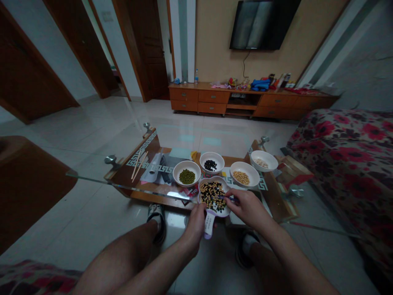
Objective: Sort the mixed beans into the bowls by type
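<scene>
A white flower-shaped dish with a handle (209, 223) holds mixed black, yellow and green beans at the table's near edge. My left hand (195, 229) grips this dish at its lower left rim, thumb on the edge; the fingers beneath are mostly hidden. Between the fingertips of my right hand (245, 207) is a thin dark purple tool (231, 199), tweezers-like, its tip over the beans. Behind the dish stand white bowls: one with green beans (187, 176), one with black beans (210, 165), one with yellow beans (241, 178) and one with pale beans (261, 163).
Two wooden chopsticks (139, 166) lie left on the glass table (101, 168). Papers and a red packet show around the bowls, partly through the glass. A flowered sofa (346, 151) stands at right; a wooden TV cabinet (211, 97) lines the far wall.
</scene>
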`<action>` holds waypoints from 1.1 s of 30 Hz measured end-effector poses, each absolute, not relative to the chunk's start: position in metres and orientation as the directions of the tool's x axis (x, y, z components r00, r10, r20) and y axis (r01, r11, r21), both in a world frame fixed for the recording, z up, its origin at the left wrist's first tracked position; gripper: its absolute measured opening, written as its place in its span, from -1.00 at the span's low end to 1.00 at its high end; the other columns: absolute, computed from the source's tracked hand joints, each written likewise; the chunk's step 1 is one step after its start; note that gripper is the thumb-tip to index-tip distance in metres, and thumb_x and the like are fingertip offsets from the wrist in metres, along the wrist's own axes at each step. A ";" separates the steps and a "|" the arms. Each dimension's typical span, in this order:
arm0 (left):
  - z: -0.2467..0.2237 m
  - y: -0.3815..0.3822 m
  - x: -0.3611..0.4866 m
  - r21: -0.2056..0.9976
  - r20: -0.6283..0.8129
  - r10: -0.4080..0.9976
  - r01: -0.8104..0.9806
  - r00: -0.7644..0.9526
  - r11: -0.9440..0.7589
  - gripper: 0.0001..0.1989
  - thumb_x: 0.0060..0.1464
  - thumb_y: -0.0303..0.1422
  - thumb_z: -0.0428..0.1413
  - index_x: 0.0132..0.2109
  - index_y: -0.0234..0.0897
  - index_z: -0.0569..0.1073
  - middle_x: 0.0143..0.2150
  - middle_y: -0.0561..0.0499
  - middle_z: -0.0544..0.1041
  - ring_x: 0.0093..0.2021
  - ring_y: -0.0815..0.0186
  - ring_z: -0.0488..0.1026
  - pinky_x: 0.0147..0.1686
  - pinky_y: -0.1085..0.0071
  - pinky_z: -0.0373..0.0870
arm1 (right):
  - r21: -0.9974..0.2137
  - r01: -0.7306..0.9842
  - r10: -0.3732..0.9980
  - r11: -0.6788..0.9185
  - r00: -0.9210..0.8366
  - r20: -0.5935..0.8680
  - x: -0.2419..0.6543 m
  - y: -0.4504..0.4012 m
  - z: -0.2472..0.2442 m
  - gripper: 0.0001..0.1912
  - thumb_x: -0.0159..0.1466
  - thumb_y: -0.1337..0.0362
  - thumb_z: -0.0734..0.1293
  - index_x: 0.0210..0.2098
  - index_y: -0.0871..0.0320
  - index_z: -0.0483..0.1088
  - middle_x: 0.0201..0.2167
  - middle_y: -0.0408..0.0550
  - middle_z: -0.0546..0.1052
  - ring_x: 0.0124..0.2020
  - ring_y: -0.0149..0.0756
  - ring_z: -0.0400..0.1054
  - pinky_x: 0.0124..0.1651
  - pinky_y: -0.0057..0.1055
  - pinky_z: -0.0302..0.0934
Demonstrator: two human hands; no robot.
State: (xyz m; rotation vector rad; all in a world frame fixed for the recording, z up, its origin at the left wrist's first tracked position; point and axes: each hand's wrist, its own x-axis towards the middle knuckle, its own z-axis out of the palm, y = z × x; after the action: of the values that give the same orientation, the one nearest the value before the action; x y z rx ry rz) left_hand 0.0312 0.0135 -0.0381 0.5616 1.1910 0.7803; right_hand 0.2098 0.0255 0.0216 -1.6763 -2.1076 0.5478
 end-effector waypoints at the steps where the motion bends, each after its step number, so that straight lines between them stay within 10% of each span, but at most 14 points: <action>1: -0.038 0.013 0.031 0.746 -0.602 0.780 -0.229 0.167 0.625 -0.58 0.05 -0.07 -0.07 -0.13 -0.33 0.35 -0.46 0.00 0.49 -0.59 0.32 0.38 -0.59 0.46 0.22 | -0.526 0.825 0.977 0.207 -0.204 0.065 0.210 0.025 0.022 -0.79 0.24 0.19 0.23 -0.28 0.12 0.46 -0.42 -0.05 0.54 -0.44 -0.32 0.38 -0.39 -0.45 0.11; 33: -0.030 0.011 0.029 0.761 -0.575 0.797 -0.237 0.185 0.604 -0.66 0.08 -0.14 -0.07 -0.17 -0.31 0.37 -0.37 -0.05 0.52 -0.54 0.29 0.40 -0.55 0.43 0.28 | -0.497 0.818 0.950 0.291 -0.309 0.048 0.200 0.026 0.023 -0.78 0.30 0.22 0.19 -0.31 0.11 0.45 -0.39 -0.05 0.54 -0.36 -0.30 0.40 -0.32 -0.45 0.15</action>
State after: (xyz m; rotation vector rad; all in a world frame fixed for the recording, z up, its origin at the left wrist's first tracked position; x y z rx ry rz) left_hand 0.0289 0.0113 -0.0299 0.5846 1.1678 0.7901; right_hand 0.1998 0.0256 0.0230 -1.5996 -2.2311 0.5525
